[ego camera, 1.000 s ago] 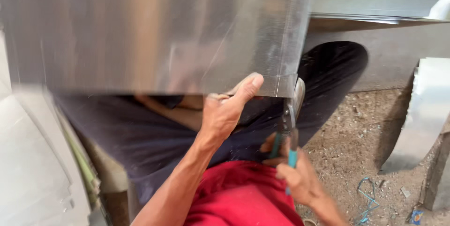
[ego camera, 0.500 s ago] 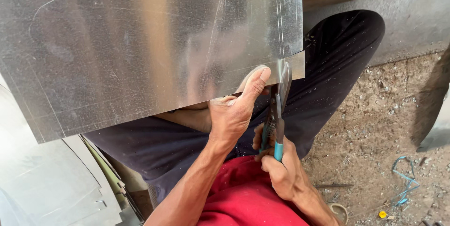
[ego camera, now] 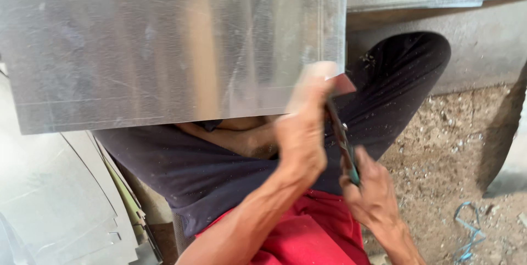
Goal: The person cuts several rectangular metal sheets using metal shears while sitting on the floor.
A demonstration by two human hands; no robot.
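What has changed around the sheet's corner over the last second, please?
The left hand has slid up over the metal sheet corner, and the small notched tab there is now hidden. The right hand still grips the snips at that edge; the sheet still rests across the lap.

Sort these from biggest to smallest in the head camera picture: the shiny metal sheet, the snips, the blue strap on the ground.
1. metal sheet
2. snips
3. blue strap, though it lies farther away, so this last ranking is unsure.

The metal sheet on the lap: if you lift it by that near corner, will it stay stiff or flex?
The metal sheet looks thin and broad, so it would probably flex and wobble. Its glossy face seems slippery, and its bare edge by the left hand may cut.
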